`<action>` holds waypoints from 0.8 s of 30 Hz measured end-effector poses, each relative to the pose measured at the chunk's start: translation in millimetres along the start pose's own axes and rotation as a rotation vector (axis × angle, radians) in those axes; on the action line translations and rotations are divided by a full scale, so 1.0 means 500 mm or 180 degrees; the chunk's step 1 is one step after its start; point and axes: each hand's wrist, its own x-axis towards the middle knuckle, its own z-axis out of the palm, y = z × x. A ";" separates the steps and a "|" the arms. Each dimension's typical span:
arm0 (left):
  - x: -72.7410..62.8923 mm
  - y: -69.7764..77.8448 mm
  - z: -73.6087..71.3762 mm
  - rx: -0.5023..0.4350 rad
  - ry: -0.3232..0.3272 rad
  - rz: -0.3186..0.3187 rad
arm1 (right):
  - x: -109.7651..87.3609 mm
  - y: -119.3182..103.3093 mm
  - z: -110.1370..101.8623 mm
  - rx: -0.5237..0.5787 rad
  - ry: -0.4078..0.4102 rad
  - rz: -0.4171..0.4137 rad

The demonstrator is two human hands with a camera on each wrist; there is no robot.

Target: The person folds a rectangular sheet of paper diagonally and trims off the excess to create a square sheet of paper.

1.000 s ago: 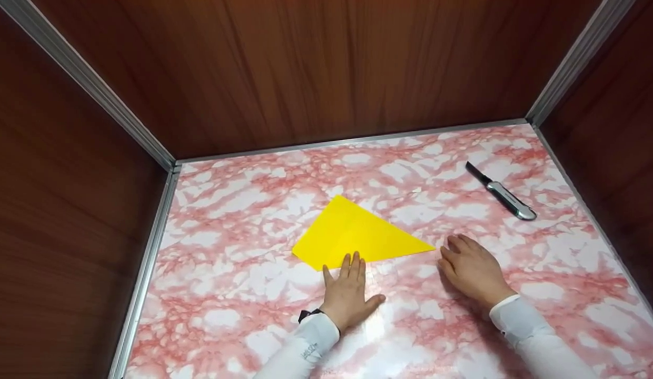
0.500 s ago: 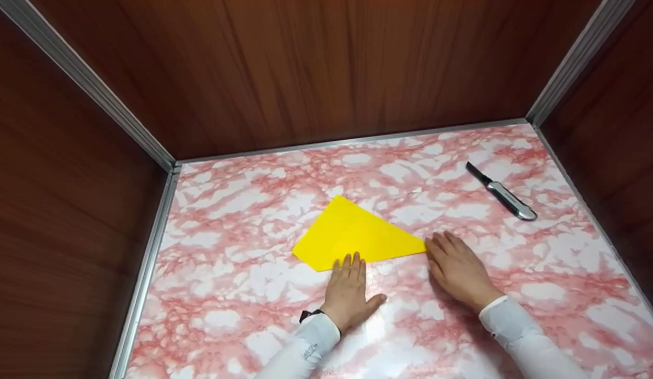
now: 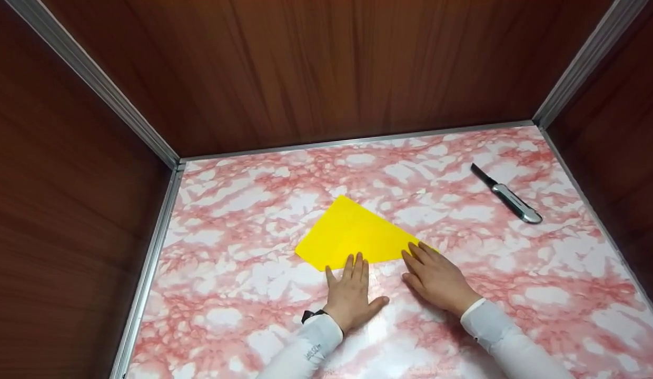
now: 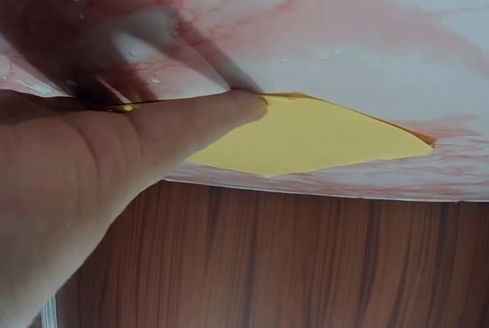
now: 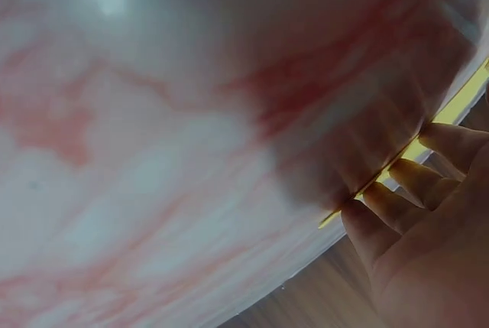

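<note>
A folded sheet of yellow paper [image 3: 353, 231] lies flat on the table, its narrow point to the right. Spread flat, my left hand [image 3: 350, 297] rests its fingertips on the paper's near edge, thumb held out to the side. My right hand [image 3: 439, 276] lays straight fingers on the narrow right end and covers most of that tip. In the left wrist view the paper [image 4: 306, 137] stretches out beyond the hand. The right wrist view has fingers [image 5: 370, 228] lined up along the paper's thin yellow edge [image 5: 458, 102].
A utility knife [image 3: 508, 197] with a black blade lies at the back right of the red-and-white marbled table [image 3: 242, 316]. Dark wood panels [image 3: 305, 68] with metal edging enclose the back and both sides.
My right hand has come left from beside the paper onto its right tip and along the near edge. The left hand's fingers shifted slightly. The paper stays in place.
</note>
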 end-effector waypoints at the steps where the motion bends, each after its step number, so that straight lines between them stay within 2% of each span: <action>1: 0.000 0.000 -0.001 -0.0018 -0.0008 -0.0007 | -0.001 0.000 0.001 -0.0003 -0.0001 -0.0003; 10: 0.010 -0.016 -0.015 -0.0143 -0.0095 0.0144 | -0.017 -0.006 -0.004 -0.0100 0.0007 0.0033; 16: 0.020 -0.034 -0.020 -0.0026 -0.0078 0.0261 | -0.034 -0.015 -0.003 -0.0189 0.0012 -0.0009; 19: 0.028 -0.039 -0.022 -0.0004 -0.0041 0.0247 | -0.040 -0.025 -0.006 -0.0144 0.0013 -0.0037; 24: 0.043 -0.045 -0.032 -0.0148 -0.0081 0.0166 | -0.049 -0.043 -0.014 -0.0053 0.0015 -0.0072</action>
